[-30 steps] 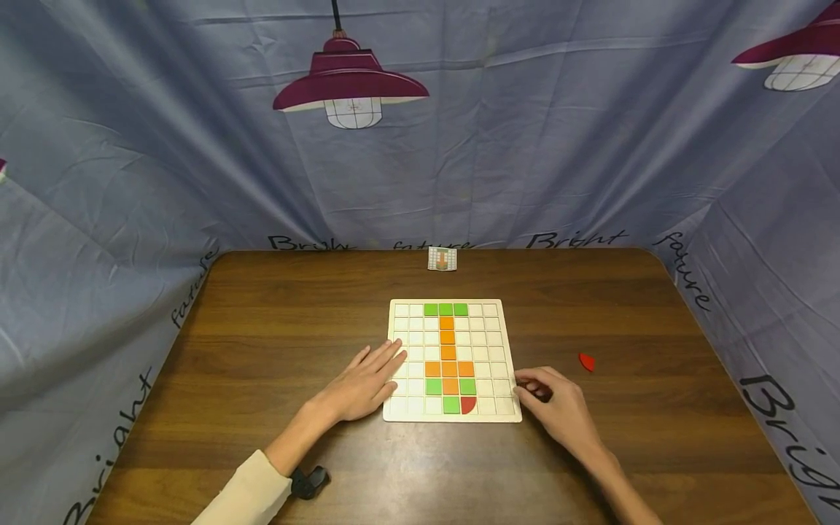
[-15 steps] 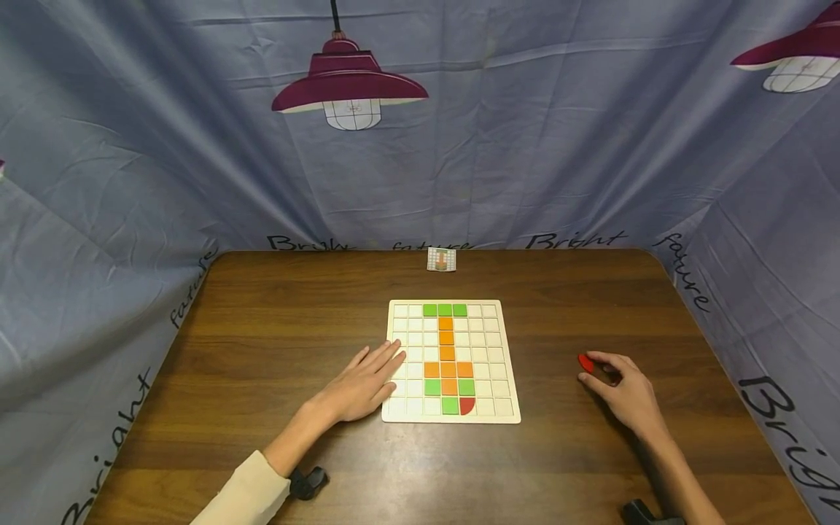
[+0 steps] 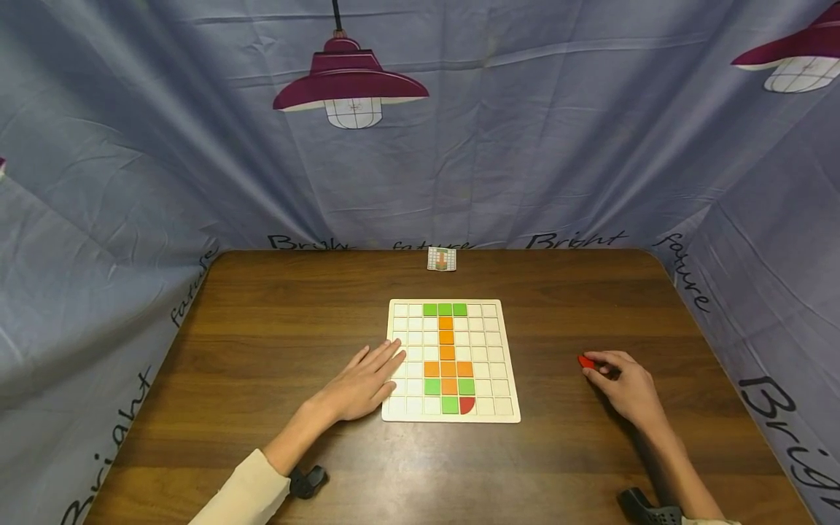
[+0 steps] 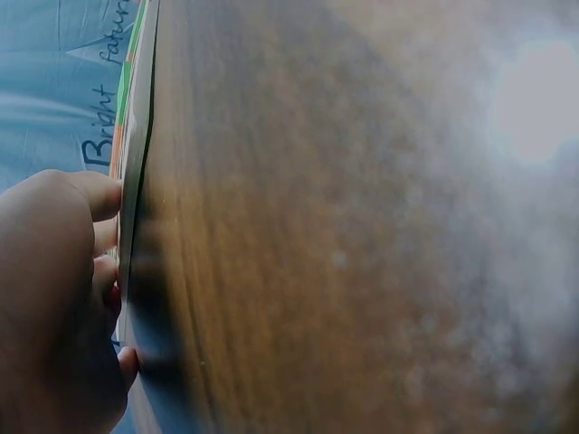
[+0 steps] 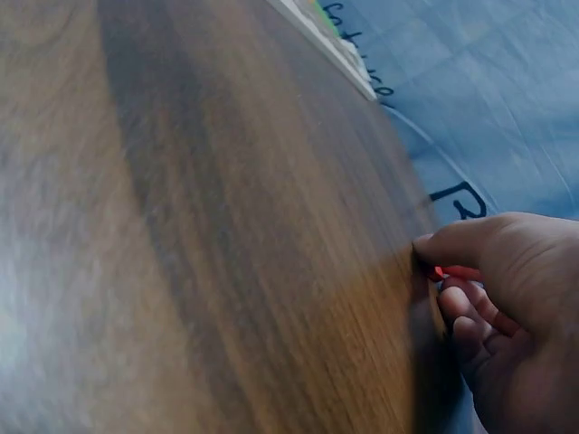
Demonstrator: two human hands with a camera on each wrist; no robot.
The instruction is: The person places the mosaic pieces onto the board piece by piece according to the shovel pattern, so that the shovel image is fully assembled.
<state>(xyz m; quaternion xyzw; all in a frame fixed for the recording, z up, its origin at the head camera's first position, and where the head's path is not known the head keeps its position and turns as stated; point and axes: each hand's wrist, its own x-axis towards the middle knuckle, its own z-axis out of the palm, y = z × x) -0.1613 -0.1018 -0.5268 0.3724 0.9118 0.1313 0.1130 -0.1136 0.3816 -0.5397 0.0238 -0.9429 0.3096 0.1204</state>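
Observation:
A white gridded board [image 3: 494, 357] lies in the middle of the table, with green tiles [image 3: 445, 310], orange tiles [image 3: 447, 337] and one red quarter-circle tile [image 3: 467, 405] in its cells. My left hand [image 3: 361, 383] lies flat, fingers straight, with its fingertips resting on the board's left edge. Well to the right of the board, my right hand [image 3: 626, 386] pinches another red quarter-circle tile [image 3: 584, 362] between thumb and fingers at the tabletop. In the right wrist view only a sliver of this red tile [image 5: 439, 273] shows between the fingers.
A small card [image 3: 442, 259] printed with a gridded pattern lies at the table's back edge. The brown wooden table [image 3: 295, 306] is enclosed by blue-grey curtains [image 3: 525, 146] at the back and sides. Black straps [image 3: 308, 481] sit on the wrists.
My right hand has moved right from the board's right edge to the loose red tile, and its thumb and fingers have closed on it. My left hand has stayed in place.

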